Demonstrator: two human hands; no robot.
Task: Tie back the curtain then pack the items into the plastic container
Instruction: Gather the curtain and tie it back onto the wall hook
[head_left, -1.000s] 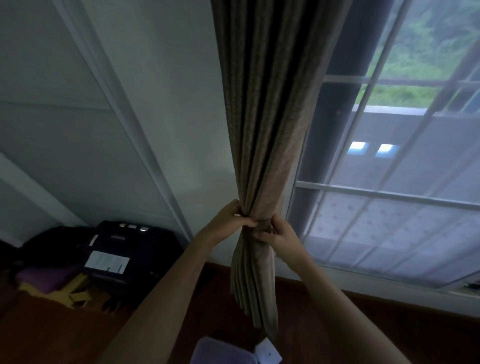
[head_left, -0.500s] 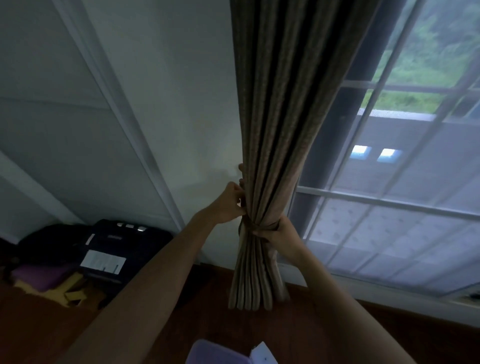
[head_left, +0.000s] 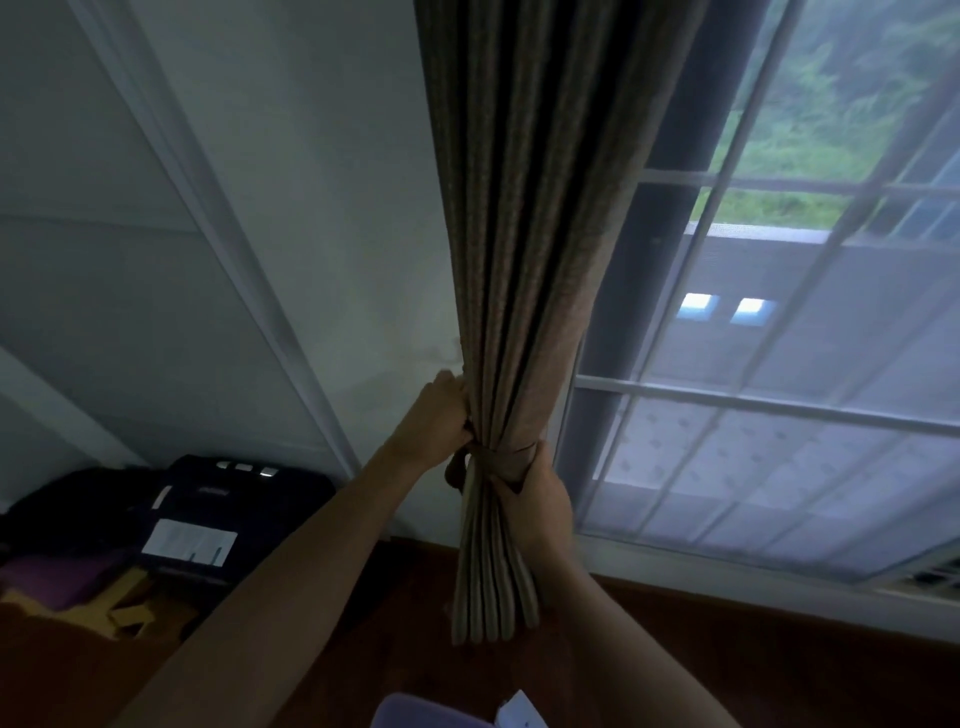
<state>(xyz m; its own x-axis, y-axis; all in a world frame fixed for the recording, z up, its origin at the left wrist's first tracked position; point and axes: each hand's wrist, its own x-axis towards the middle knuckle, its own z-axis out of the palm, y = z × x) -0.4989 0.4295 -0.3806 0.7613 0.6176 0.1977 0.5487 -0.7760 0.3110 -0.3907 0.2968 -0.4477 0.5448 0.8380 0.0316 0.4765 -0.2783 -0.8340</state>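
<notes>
A brown pleated curtain (head_left: 524, 260) hangs gathered beside the window. A matching fabric tie-back (head_left: 498, 460) is wrapped around the bundle low down, with a loose end hanging at its left. My left hand (head_left: 434, 418) grips the curtain's left edge just above the tie. My right hand (head_left: 537, 496) clasps the bundle at the tie from the right and below. A pale purple plastic container (head_left: 426, 712) shows at the bottom edge, mostly cut off, with a white tag (head_left: 519, 713) beside it.
A window (head_left: 769, 395) with white bars fills the right side. A dark bag (head_left: 228, 509) with a white label sits on the floor at left, next to purple and yellow cloth (head_left: 67, 587). White wall with diagonal trim lies behind.
Both hands have risen along the curtain. The left hand moved from the front of the bundle to its left edge, and the tie-back now shows wrapped around the curtain.
</notes>
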